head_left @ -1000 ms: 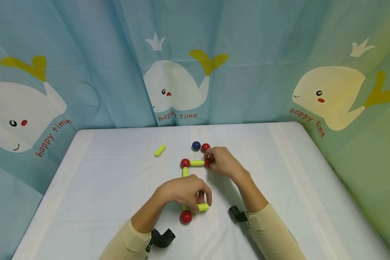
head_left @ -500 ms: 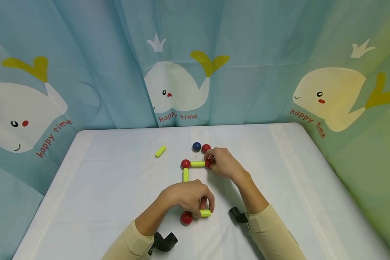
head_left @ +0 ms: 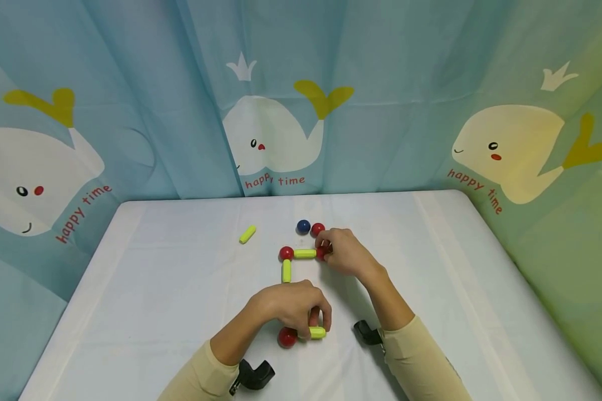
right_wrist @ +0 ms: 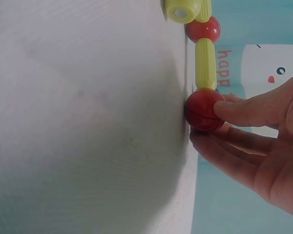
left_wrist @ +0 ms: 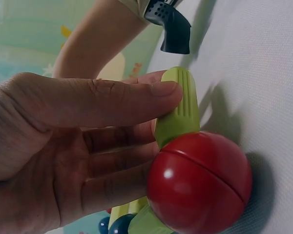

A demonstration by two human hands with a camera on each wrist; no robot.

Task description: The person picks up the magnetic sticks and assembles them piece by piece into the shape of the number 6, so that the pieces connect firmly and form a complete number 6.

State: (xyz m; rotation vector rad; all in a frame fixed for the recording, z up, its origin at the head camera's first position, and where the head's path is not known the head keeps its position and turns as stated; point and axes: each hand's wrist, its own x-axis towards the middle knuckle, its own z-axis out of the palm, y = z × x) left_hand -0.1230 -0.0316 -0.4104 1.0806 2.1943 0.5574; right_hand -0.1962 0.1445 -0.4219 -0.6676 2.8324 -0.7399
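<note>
My left hand (head_left: 293,309) pinches a yellow-green magnetic rod (left_wrist: 179,105) between thumb and fingers. In the left wrist view, the rod's end meets the large-looking near red ball (left_wrist: 200,183). My right hand (head_left: 346,252) holds another red ball (right_wrist: 204,109) between thumb and fingertips. That ball sits at one end of a far yellow-green rod (head_left: 305,254), whose other end joins a red corner ball (head_left: 286,254). From the corner, a side rod (head_left: 286,270) runs toward me; my left hand hides the middle of that side.
A blue ball (head_left: 303,226) and a spare red ball (head_left: 318,229) lie just beyond my right hand. One loose yellow-green rod (head_left: 248,234) lies farther left on the white table (head_left: 180,301). A patterned curtain (head_left: 396,111) stands behind the table.
My left hand has moved toward me and slightly right, carrying its rod level with the near red ball. My right hand stays in place on its ball.
</note>
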